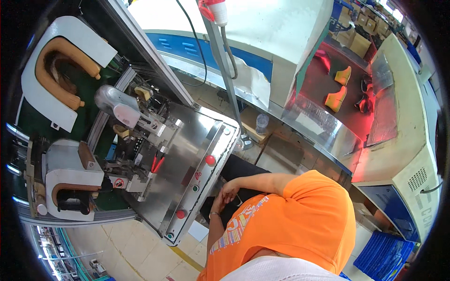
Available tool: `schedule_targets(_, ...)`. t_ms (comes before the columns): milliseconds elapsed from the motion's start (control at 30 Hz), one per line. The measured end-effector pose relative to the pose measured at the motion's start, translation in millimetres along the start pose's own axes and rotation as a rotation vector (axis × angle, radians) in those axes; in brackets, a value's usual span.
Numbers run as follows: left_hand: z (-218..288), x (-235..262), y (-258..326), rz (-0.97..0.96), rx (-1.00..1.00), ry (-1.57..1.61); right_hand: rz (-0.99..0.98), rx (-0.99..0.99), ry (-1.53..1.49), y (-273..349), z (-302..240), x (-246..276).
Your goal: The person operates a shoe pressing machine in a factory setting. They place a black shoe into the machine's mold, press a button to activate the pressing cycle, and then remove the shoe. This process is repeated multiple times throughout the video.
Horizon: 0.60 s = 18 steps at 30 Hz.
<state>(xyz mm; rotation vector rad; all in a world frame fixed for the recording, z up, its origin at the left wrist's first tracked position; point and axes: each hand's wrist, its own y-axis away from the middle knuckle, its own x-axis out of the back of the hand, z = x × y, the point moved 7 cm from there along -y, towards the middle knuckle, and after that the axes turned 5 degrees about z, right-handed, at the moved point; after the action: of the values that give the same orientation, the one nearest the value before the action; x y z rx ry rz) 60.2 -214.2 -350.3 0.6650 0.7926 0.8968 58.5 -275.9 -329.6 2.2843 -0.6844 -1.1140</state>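
Observation:
In the head view my right hand [229,191] and my left hand [219,204] are held together in front of my dark trousers. Their fingers are closed against each other, and I see no object in them. A bracelet or watch band circles my left wrist. Just beyond the hands lies the front panel of a steel-topped machine [187,140], with red buttons [210,160] and green ones [195,188]. On its top rests a red-handled tool [158,161], perhaps pliers, beside the clamping mechanism. A rounded, shiny grey form [117,104] stands at the mechanism.
White housings with brown U-shaped pads [44,70] fill the machine's left side. To the right, a red-lit conveyor [318,75] carries yellow boot-shaped pieces [335,99] and dark shoes [364,103]. A metal post [225,70] stands between. Blue crates [382,255] sit at lower right.

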Motion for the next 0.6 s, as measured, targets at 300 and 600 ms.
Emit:
schedule_targets(300, 30, -20, 18, 0.054, -0.201, -0.073, -0.07, 0.546, 0.76, 14, -19, -10)
schedule_targets(600, 15, -6, 4, 0.078, -0.227, 0.018, -0.084, 0.645, 0.966, 32, -27, -24)
